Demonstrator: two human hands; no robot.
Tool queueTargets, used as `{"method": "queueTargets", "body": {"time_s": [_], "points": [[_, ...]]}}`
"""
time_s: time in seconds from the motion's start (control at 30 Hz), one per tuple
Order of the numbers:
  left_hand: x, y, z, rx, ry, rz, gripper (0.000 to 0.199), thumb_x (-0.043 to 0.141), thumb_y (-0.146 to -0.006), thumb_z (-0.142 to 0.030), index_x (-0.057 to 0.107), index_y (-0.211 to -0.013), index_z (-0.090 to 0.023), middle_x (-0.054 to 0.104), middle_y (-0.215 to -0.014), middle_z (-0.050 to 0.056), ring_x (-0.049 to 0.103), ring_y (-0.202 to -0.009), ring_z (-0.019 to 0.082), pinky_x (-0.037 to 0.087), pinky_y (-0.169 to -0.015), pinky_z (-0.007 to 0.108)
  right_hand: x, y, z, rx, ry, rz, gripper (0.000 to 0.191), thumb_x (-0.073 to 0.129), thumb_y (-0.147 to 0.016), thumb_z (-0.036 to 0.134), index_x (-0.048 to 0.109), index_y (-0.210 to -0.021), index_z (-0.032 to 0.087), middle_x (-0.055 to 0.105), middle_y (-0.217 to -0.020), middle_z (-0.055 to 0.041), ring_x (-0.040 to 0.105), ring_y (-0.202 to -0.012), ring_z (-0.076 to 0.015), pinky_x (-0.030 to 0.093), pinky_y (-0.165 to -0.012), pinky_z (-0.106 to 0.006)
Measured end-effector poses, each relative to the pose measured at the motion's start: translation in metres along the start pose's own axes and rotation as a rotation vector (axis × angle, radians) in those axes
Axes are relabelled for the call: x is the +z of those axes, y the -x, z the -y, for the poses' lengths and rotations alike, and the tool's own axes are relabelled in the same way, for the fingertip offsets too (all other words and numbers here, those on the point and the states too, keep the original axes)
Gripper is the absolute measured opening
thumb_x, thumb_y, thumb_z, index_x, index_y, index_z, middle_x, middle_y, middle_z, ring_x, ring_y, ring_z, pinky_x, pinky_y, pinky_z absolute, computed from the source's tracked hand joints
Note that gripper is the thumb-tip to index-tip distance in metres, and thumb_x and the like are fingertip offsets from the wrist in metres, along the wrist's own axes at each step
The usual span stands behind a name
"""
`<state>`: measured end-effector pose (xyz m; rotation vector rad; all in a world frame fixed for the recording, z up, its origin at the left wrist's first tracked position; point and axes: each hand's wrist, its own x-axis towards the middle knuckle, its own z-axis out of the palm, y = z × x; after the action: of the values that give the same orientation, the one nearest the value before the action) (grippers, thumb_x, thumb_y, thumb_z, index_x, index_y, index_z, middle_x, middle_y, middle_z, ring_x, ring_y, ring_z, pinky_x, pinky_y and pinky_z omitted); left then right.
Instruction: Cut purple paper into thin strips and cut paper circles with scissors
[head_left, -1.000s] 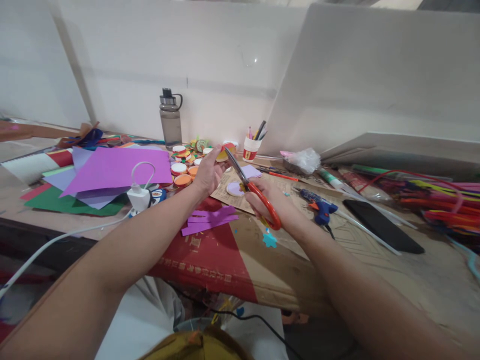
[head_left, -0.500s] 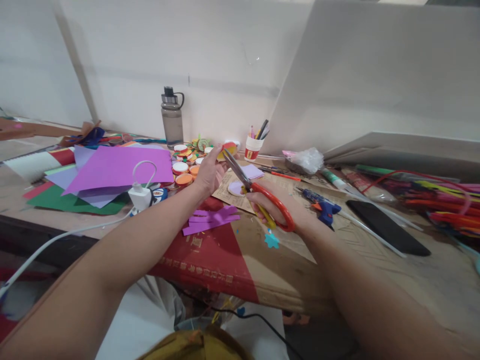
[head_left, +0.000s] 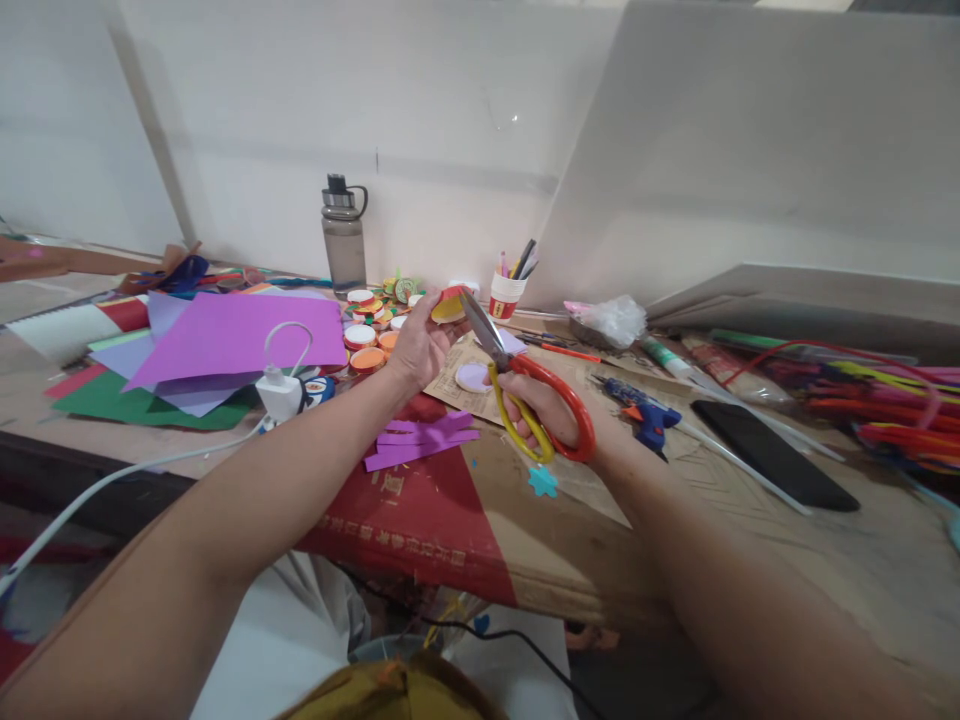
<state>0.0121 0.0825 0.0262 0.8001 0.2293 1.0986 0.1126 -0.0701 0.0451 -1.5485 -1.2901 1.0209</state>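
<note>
My left hand [head_left: 424, 345] holds up a small round red-and-yellow paper piece [head_left: 450, 304], its fingers closed on the edge. In my right hand [head_left: 544, 405] is a pair of scissors [head_left: 491, 340] with one red and one yellow handle loop. Its blade tips are at the right edge of the round piece. Below them, a pale lilac disc [head_left: 474, 377] lies on brown printed paper. Purple paper strips [head_left: 424, 440] are spread on the red part of the cardboard [head_left: 420, 510], and a blue paper star [head_left: 543, 482] lies to their right.
Purple sheets [head_left: 247, 335] and a white plug adapter [head_left: 279, 395] are at left. Behind stand a water bottle [head_left: 345, 240], round paper pieces [head_left: 367, 358] and a cup of pens [head_left: 507, 293]. At right are a glue gun [head_left: 645, 410], a black phone [head_left: 772, 455] and pipe cleaners [head_left: 885, 410].
The scissors have shifted slightly right, and their handle loops are spread wider. The round piece in my left hand has turned, showing its yellow face and red rim differently.
</note>
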Motion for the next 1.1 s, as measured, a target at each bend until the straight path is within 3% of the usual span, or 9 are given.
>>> {"method": "queueTargets", "body": {"time_s": [0.43, 0.63, 0.83, 1.1], "points": [[0.0012, 0.0019, -0.0006, 0.007, -0.003, 0.009, 0.028, 0.067, -0.080, -0.040, 0.070, -0.098, -0.019, 0.076, -0.095, 0.009, 0.068, -0.107, 0.026, 0.049, -0.100, 0.041, -0.0011, -0.0037, -0.0053, 0.000, -0.009, 0.025, 0.030, 0.049, -0.087, 0.039, 0.048, -0.062, 0.023, 0.048, -0.043, 0.0011, 0.045, -0.034, -0.0127, 0.038, -0.032, -0.025], [0.0010, 0.0019, -0.0005, 0.003, -0.016, 0.008, 0.021, 0.063, -0.083, -0.037, 0.070, -0.087, -0.018, 0.075, -0.093, 0.008, 0.068, -0.107, 0.025, 0.050, -0.098, 0.039, -0.0005, -0.0033, -0.0033, 0.016, -0.028, -0.005, 0.023, 0.052, -0.085, 0.037, 0.051, -0.067, 0.023, 0.049, -0.043, 0.0017, 0.045, -0.035, -0.0128, 0.038, -0.032, -0.024], [0.0007, 0.0011, -0.0004, -0.002, -0.015, -0.005, 0.022, 0.065, -0.082, -0.039, 0.070, -0.089, -0.019, 0.075, -0.094, 0.008, 0.067, -0.110, 0.026, 0.049, -0.099, 0.040, -0.0010, -0.0037, -0.0038, 0.054, 0.000, 0.001, 0.037, 0.052, -0.085, 0.041, 0.047, -0.054, 0.022, 0.048, -0.041, -0.0004, 0.045, -0.034, -0.0121, 0.038, -0.033, -0.024], [-0.0009, 0.0005, 0.0004, -0.011, 0.010, 0.010, 0.025, 0.066, -0.081, -0.040, 0.070, -0.093, -0.018, 0.076, -0.093, 0.009, 0.068, -0.106, 0.025, 0.050, -0.098, 0.038, -0.0007, -0.0047, -0.0024, 0.065, 0.020, -0.009, 0.041, 0.053, -0.083, 0.044, 0.048, -0.048, 0.021, 0.048, -0.041, -0.0012, 0.045, -0.033, -0.0120, 0.038, -0.033, -0.025]]}}
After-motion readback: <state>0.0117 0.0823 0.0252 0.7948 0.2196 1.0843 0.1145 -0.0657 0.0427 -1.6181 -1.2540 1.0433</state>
